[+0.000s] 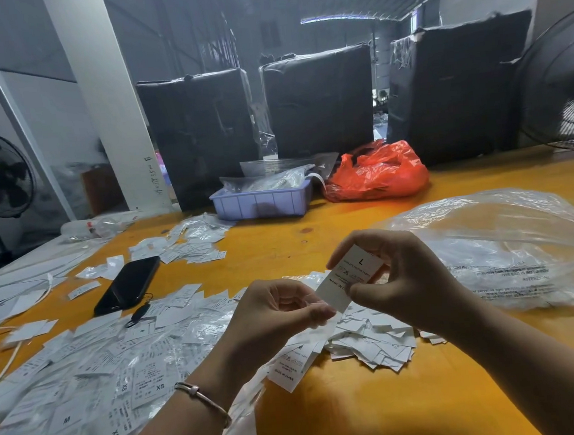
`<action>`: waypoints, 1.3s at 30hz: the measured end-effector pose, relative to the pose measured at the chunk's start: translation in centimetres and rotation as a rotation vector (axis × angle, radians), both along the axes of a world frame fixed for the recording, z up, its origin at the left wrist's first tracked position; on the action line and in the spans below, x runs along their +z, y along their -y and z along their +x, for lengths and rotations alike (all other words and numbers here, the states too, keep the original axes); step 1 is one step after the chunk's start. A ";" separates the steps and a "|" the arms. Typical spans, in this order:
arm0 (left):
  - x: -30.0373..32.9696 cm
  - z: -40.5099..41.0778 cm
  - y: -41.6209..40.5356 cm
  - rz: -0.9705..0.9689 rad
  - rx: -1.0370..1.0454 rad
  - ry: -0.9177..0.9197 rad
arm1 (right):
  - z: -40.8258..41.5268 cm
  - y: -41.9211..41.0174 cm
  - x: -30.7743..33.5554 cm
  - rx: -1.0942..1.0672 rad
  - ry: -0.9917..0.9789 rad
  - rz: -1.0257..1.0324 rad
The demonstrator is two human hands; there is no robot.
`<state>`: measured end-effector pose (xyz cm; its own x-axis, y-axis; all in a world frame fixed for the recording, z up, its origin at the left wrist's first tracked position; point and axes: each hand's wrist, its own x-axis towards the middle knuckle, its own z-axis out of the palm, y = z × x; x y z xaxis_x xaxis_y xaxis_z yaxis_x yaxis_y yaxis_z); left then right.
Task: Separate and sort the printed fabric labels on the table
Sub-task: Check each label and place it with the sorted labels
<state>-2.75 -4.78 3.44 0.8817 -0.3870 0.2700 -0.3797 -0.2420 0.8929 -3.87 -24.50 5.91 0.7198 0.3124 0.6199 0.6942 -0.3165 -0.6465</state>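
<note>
Head view, one moment. Both hands were raised above the yellow surface (314, 229). Right hand (396, 277) pinched a white fabric label (350, 277) between thumb and curled fingers (356, 242); left hand (273, 318) pinched the label's lower edge. Label white, rectangular, printed in black: a large "L" near the top, small lines below, "MADE IN CHINA" along one side. It was held tilted, just over a heap of loose labels (371, 341) lying on the surface under the hands. A wider spread of labels (95, 376), some marked "XS" and "M", covered the surface at left. A black phone (127, 284) lay beyond that spread. A clear plastic bag (507, 241) lay at right.
</note>
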 end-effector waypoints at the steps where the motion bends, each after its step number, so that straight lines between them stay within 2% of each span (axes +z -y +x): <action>1: 0.0 0.0 0.0 0.003 -0.008 -0.009 | 0.0 0.0 0.0 0.016 -0.002 0.004; 8: -0.3 0.2 0.1 0.067 -0.024 -0.067 | -0.1 -0.2 -0.3 0.018 -0.060 -0.056; 12: -0.3 0.2 0.0 0.113 -0.031 -0.054 | 0.1 0.0 -0.4 -0.034 -0.007 -0.078; 20: -0.2 0.4 -0.3 -0.118 0.058 -0.031 | 1.2 0.7 -1.0 -0.320 0.117 -0.026; 22: -0.1 0.4 -0.3 -0.137 0.066 -0.035 | 1.4 0.5 -1.2 -0.268 -0.031 -0.008; 24: -0.1 0.4 -0.3 -0.148 0.050 -0.030 | 1.2 0.1 -1.2 -0.097 -0.221 0.039; 26: -0.1 0.4 -0.3 -0.142 0.015 -0.022 | 1.0 -0.1 -1.1 0.015 -0.307 0.043; 33: 0.0 0.2 -0.2 -0.051 0.000 0.026 | 1.1 0.0 -1.3 0.017 -0.241 0.033; 39: 0.2 0.2 -0.3 -0.083 0.041 0.057 | 1.2 0.3 -1.1 -0.026 -0.222 0.105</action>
<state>-2.52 -4.50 3.62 0.8787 -0.3248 0.3499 -0.4217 -0.1842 0.8879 -2.69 -24.82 4.86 0.8490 0.2339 0.4738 0.5239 -0.2558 -0.8124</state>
